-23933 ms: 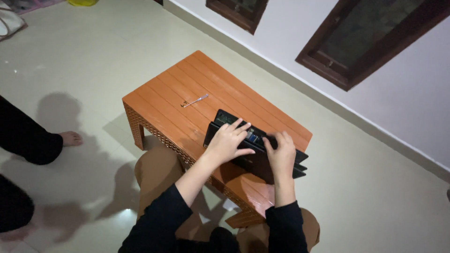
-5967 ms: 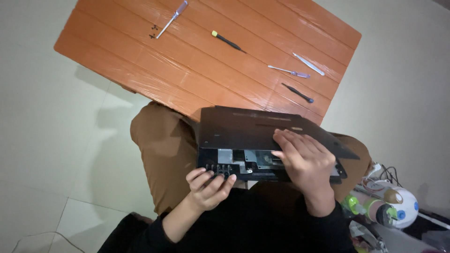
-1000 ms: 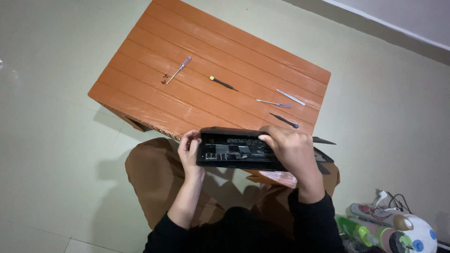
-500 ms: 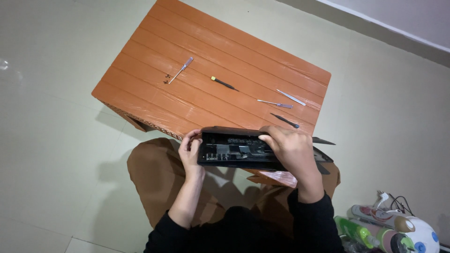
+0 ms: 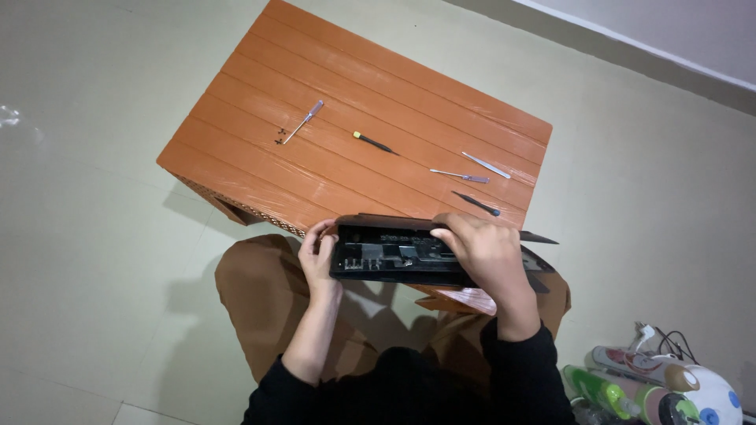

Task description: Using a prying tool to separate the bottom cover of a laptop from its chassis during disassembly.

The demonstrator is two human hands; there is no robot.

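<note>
I hold a black laptop (image 5: pixel 394 256) on edge above my lap, its underside facing me, at the near edge of a low orange table (image 5: pixel 260 189). My left hand (image 5: pixel 319 256) grips its left end. My right hand (image 5: pixel 484 252) lies over the top edge and middle of the case, fingers curled onto it. On the table lie a clear-handled screwdriver (image 5: pixel 303 122) with a few tiny screws (image 5: pixel 280 135) beside it, a yellow-tipped black screwdriver (image 5: pixel 372 142), and three more slim tools (image 5: pixel 461 175) at the right.
The table stands on a pale tiled floor. At the lower right on the floor lie a power strip with cables (image 5: pixel 630 358), a green bottle (image 5: pixel 598 389) and a white round object (image 5: pixel 705 393). A white wall (image 5: pixel 669 31) runs along the top right.
The view has shifted slightly. Both hands keep their grip on the laptop, which stays on edge at the table's near side.
</note>
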